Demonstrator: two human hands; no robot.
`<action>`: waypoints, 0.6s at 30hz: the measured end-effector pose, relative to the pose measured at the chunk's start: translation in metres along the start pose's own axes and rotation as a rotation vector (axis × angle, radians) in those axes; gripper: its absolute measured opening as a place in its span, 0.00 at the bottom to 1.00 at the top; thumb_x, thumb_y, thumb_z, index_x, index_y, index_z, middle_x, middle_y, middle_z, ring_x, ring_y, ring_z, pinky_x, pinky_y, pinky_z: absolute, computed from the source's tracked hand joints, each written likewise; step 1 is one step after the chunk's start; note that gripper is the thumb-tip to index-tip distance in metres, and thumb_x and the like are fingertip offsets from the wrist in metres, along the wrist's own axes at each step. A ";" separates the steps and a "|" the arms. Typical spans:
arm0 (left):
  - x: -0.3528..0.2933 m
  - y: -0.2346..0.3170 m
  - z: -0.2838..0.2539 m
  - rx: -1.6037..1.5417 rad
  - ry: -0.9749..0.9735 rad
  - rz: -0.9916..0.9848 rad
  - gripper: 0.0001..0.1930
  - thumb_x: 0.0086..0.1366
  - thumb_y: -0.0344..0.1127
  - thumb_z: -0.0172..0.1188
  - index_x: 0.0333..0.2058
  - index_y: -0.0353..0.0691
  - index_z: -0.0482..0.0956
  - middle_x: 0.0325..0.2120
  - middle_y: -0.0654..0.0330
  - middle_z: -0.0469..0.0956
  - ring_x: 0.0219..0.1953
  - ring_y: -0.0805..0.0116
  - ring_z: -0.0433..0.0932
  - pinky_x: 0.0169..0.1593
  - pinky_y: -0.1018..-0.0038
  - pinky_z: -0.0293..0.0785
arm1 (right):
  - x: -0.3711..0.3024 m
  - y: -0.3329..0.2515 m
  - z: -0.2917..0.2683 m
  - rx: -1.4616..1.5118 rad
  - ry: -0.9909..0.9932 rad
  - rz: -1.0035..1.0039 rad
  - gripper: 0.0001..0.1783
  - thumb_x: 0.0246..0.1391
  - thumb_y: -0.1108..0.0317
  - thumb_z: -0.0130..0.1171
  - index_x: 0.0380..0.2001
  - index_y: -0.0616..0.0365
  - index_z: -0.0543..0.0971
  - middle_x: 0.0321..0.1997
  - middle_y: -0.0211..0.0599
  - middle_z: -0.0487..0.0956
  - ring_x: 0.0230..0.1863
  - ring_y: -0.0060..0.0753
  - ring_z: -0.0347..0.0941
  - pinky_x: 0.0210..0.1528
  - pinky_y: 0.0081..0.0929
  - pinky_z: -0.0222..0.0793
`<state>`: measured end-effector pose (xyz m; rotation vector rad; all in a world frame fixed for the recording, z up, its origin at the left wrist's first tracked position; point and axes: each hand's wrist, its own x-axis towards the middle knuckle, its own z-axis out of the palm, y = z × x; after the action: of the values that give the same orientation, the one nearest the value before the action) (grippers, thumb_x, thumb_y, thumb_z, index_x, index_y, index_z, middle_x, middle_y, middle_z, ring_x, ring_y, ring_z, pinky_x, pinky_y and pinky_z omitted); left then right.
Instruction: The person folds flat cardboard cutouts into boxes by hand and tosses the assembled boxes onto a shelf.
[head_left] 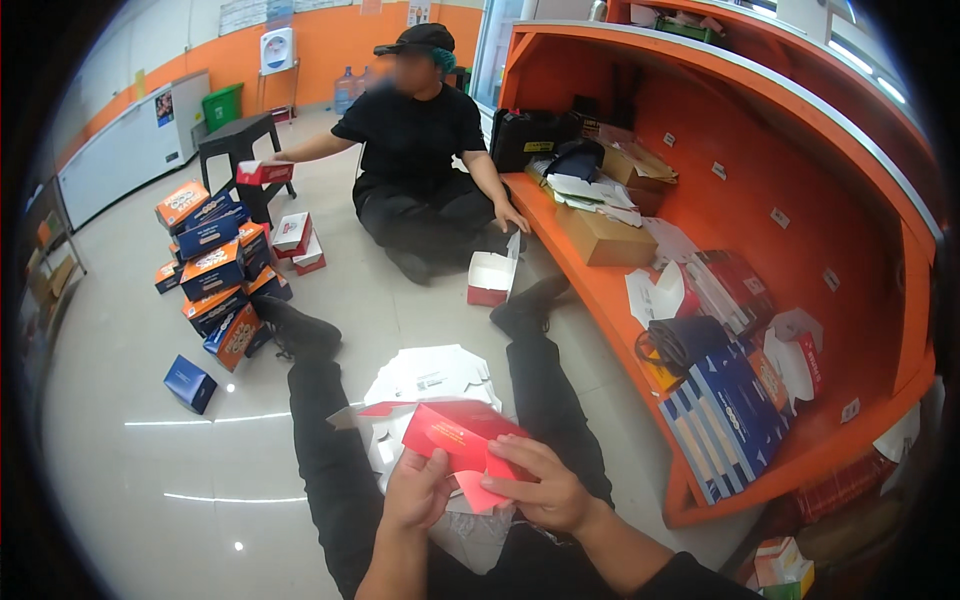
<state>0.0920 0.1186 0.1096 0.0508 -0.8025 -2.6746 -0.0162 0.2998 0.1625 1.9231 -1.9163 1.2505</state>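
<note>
My left hand (418, 488): pinching the lower left edge of the red box, thumb on the side facing me
My right hand (548, 488): closed around the other end, fingers bent over it next to a loose flap (480, 493)
Red box (445, 432): up in both hands over my lap, tilted and only part folded, so not really boxy lol
White cartons (432, 372): flat ones, heaped between my legs (335, 460), right behind the red box
Box pile (213, 268): blue and orange, stacked kinda messy on the floor (250, 455) by my left shoe (303, 330); one small blue box (190, 384) sits apart
Co-worker (415, 140): sitting on the floor across from me, one arm out with a red-and-white box (265, 173), other hand near an open white box (492, 272)
Orange shelf (655, 440): black case (530, 140) at the far end, brown box (605, 238) along the front edge, flat blue cartons (735, 420) toward the near corner
</note>
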 end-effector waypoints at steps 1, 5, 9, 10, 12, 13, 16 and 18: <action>-0.002 0.002 -0.002 0.004 0.003 0.005 0.22 0.75 0.35 0.56 0.64 0.39 0.67 0.58 0.54 0.76 0.58 0.57 0.78 0.60 0.57 0.77 | 0.002 -0.001 0.000 0.005 0.000 -0.005 0.21 0.50 0.72 0.70 0.50 0.52 0.86 0.65 0.54 0.73 0.65 0.55 0.70 0.66 0.43 0.67; -0.002 -0.002 0.000 0.045 -0.094 0.020 0.23 0.72 0.31 0.59 0.63 0.39 0.67 0.57 0.54 0.76 0.57 0.57 0.78 0.59 0.61 0.76 | 0.006 0.001 -0.001 -0.074 -0.018 0.028 0.22 0.49 0.70 0.73 0.50 0.52 0.86 0.66 0.55 0.71 0.64 0.55 0.71 0.65 0.42 0.68; 0.001 -0.009 -0.005 0.219 -0.114 0.105 0.21 0.71 0.26 0.59 0.61 0.36 0.68 0.53 0.53 0.78 0.53 0.62 0.80 0.55 0.68 0.77 | 0.003 0.001 0.001 -0.090 0.039 0.061 0.25 0.46 0.71 0.75 0.51 0.55 0.85 0.64 0.58 0.72 0.63 0.56 0.71 0.64 0.42 0.71; 0.000 -0.009 -0.004 0.220 -0.112 0.105 0.21 0.71 0.26 0.59 0.61 0.36 0.68 0.53 0.53 0.78 0.53 0.62 0.80 0.55 0.68 0.77 | 0.002 0.002 0.003 -0.088 0.039 0.061 0.25 0.46 0.71 0.75 0.51 0.55 0.85 0.64 0.58 0.72 0.63 0.56 0.71 0.64 0.42 0.71; 0.000 -0.009 0.000 0.248 -0.108 0.095 0.20 0.71 0.24 0.58 0.59 0.34 0.69 0.51 0.52 0.79 0.52 0.64 0.80 0.53 0.70 0.76 | 0.000 0.004 0.005 -0.144 0.077 0.047 0.25 0.48 0.67 0.76 0.51 0.55 0.85 0.64 0.57 0.72 0.61 0.55 0.73 0.63 0.41 0.71; -0.001 -0.011 0.002 0.247 -0.108 0.097 0.20 0.71 0.24 0.58 0.59 0.34 0.69 0.51 0.52 0.79 0.52 0.64 0.80 0.53 0.70 0.76 | 0.000 0.003 0.005 -0.144 0.076 0.046 0.25 0.48 0.67 0.76 0.51 0.55 0.85 0.64 0.57 0.72 0.61 0.55 0.73 0.63 0.41 0.71; -0.001 -0.014 0.009 0.195 -0.089 0.147 0.19 0.70 0.23 0.58 0.59 0.34 0.70 0.52 0.52 0.79 0.52 0.64 0.80 0.54 0.70 0.75 | 0.005 0.001 -0.001 -0.171 0.071 0.019 0.24 0.48 0.66 0.75 0.51 0.54 0.85 0.63 0.57 0.72 0.60 0.54 0.72 0.62 0.42 0.70; -0.004 -0.016 0.007 0.133 -0.096 0.119 0.19 0.71 0.23 0.58 0.59 0.34 0.70 0.52 0.52 0.79 0.52 0.65 0.79 0.54 0.70 0.75 | 0.007 -0.002 -0.005 -0.152 0.038 0.032 0.21 0.51 0.67 0.72 0.50 0.52 0.86 0.63 0.56 0.73 0.59 0.56 0.73 0.61 0.43 0.71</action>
<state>0.0901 0.1360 0.1071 -0.0906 -0.9813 -2.5248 -0.0178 0.2981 0.1708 1.7883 -1.9686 1.1059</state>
